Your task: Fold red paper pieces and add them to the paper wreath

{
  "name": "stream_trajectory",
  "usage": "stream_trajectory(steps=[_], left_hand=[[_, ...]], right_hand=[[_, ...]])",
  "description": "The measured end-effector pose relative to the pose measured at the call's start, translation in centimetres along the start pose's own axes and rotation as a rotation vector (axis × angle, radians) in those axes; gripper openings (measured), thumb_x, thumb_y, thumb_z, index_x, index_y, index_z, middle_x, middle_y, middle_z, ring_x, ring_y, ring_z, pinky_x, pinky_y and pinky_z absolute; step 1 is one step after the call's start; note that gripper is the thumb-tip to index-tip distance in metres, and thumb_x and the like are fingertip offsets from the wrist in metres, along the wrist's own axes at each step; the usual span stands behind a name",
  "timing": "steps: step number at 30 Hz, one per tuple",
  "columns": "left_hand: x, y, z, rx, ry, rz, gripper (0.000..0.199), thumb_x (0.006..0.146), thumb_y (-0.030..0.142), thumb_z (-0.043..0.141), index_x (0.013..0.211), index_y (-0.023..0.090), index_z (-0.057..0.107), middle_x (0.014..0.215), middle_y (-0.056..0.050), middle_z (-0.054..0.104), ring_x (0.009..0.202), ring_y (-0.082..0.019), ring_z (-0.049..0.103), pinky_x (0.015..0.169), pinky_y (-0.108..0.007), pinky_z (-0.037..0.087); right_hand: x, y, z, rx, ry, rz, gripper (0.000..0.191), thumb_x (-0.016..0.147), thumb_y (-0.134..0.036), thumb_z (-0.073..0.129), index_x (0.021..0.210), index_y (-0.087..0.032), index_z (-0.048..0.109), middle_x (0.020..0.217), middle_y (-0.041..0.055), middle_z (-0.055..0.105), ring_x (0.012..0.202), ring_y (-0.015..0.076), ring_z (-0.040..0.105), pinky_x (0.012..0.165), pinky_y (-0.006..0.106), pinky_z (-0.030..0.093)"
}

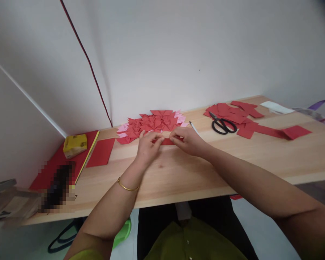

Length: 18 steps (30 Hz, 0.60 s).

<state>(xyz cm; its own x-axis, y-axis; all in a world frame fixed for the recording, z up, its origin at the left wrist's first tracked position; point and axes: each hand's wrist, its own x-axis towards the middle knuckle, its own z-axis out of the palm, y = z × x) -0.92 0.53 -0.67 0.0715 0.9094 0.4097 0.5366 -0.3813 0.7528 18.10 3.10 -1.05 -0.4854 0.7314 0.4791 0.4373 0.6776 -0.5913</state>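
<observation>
Between my two hands, low over the wooden table (175, 177), is a small red paper piece (167, 142). My left hand (149, 144) pinches its left end, thumb and index finger together. At its right end my right hand (186, 140) has its fingers closed on the paper. Both hands partly cover the piece, so its full shape is hidden. Just behind them lies a pile of folded red and pink papers (154, 122). A white pen (194, 127) rests behind my right hand.
Black-handled scissors (223, 125) lie by loose red paper pieces (230, 112) at the right, near a red strip (295, 133). At the left are a red sheet (101, 152), a yellow packet (75, 144) on larger red paper, and a yellow-edged ruler or strip (88, 157).
</observation>
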Motion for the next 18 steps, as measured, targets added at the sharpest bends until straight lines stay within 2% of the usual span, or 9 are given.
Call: stream_trajectory(steps=[1, 3, 4, 6, 7, 8, 13, 18], left_hand=[[0.2, -0.3, -0.1, -0.169, 0.057, -0.093, 0.011, 0.072, 0.031, 0.067, 0.078, 0.021, 0.066, 0.078, -0.001, 0.066, 0.074, -0.016, 0.057, 0.094, -0.040, 0.037], [0.4, -0.6, 0.1, -0.516, 0.125, -0.253, 0.027, 0.068, 0.034, 0.072, 0.090, 0.020, 0.065, 0.076, 0.000, 0.064, 0.068, -0.013, 0.057, 0.078, -0.031, 0.044], [0.3, -0.7, 0.3, -0.655, 0.115, -0.307, 0.033, 0.066, 0.034, 0.073, 0.093, 0.019, 0.064, 0.076, 0.000, 0.064, 0.067, -0.011, 0.057, 0.075, -0.028, 0.045], [0.1, -0.7, 1.1, -0.804, 0.014, -0.369, 0.034, 0.062, 0.032, 0.076, 0.089, 0.016, 0.065, 0.077, -0.002, 0.065, 0.068, -0.011, 0.058, 0.073, -0.026, 0.045], [-0.1, -0.6, 1.6, -0.831, -0.055, -0.387, 0.032, 0.061, 0.030, 0.077, 0.086, 0.015, 0.066, 0.078, -0.003, 0.066, 0.069, -0.011, 0.059, 0.073, -0.027, 0.045], [-0.4, -0.5, 2.1, -0.855, -0.064, -0.394, 0.030, 0.060, 0.029, 0.078, 0.083, 0.014, 0.066, 0.077, -0.003, 0.067, 0.068, -0.011, 0.058, 0.073, -0.026, 0.045], [-0.7, -0.3, 3.1, -0.827, 0.043, -0.430, 0.024, 0.060, 0.032, 0.078, 0.067, 0.013, 0.064, 0.063, -0.001, 0.064, 0.060, -0.010, 0.055, 0.068, -0.025, 0.043], [-0.5, -0.9, 2.9, -0.864, 0.043, -0.396, 0.029, 0.069, 0.042, 0.070, 0.068, 0.013, 0.065, 0.063, -0.003, 0.064, 0.062, -0.012, 0.057, 0.069, -0.027, 0.044]], right_hand=[[0.0, 0.0, -0.2, 0.061, 0.023, 0.052, 0.016, 0.082, -0.026, 0.051, 0.074, -0.018, 0.061, 0.074, 0.0039, 0.063, 0.067, 0.0151, 0.052, 0.065, 0.028, 0.036], [0.1, 0.0, -0.4, 0.156, 0.066, 0.180, 0.017, 0.081, -0.030, 0.052, 0.074, -0.017, 0.061, 0.071, 0.0027, 0.060, 0.064, 0.0140, 0.050, 0.061, 0.026, 0.036], [0.1, 0.0, -0.5, 0.195, 0.079, 0.233, 0.019, 0.081, -0.032, 0.052, 0.074, -0.017, 0.060, 0.070, 0.0021, 0.059, 0.063, 0.0134, 0.048, 0.060, 0.026, 0.036], [0.1, -0.1, -0.3, 0.273, 0.077, 0.284, 0.021, 0.081, -0.035, 0.053, 0.074, -0.016, 0.060, 0.068, 0.0012, 0.056, 0.060, 0.0120, 0.046, 0.058, 0.025, 0.035], [0.1, -0.2, -0.1, 0.305, 0.070, 0.286, 0.021, 0.081, -0.035, 0.053, 0.075, -0.016, 0.060, 0.067, 0.0007, 0.056, 0.059, 0.0114, 0.045, 0.057, 0.025, 0.035], [0.1, -0.3, 0.1, 0.330, 0.067, 0.282, 0.021, 0.080, -0.036, 0.053, 0.076, -0.016, 0.060, 0.067, 0.0005, 0.055, 0.058, 0.0110, 0.044, 0.057, 0.025, 0.035], [0.2, -0.4, 0.9, 0.369, 0.088, 0.280, 0.022, 0.078, -0.038, 0.055, 0.073, -0.016, 0.057, 0.064, -0.0009, 0.052, 0.058, 0.0104, 0.043, 0.056, 0.024, 0.034], [0.2, 0.3, 1.1, 0.551, 0.017, 0.349, 0.026, 0.078, -0.043, 0.056, 0.074, -0.017, 0.054, 0.061, -0.0031, 0.048, 0.054, 0.0092, 0.040, 0.052, 0.023, 0.032]])
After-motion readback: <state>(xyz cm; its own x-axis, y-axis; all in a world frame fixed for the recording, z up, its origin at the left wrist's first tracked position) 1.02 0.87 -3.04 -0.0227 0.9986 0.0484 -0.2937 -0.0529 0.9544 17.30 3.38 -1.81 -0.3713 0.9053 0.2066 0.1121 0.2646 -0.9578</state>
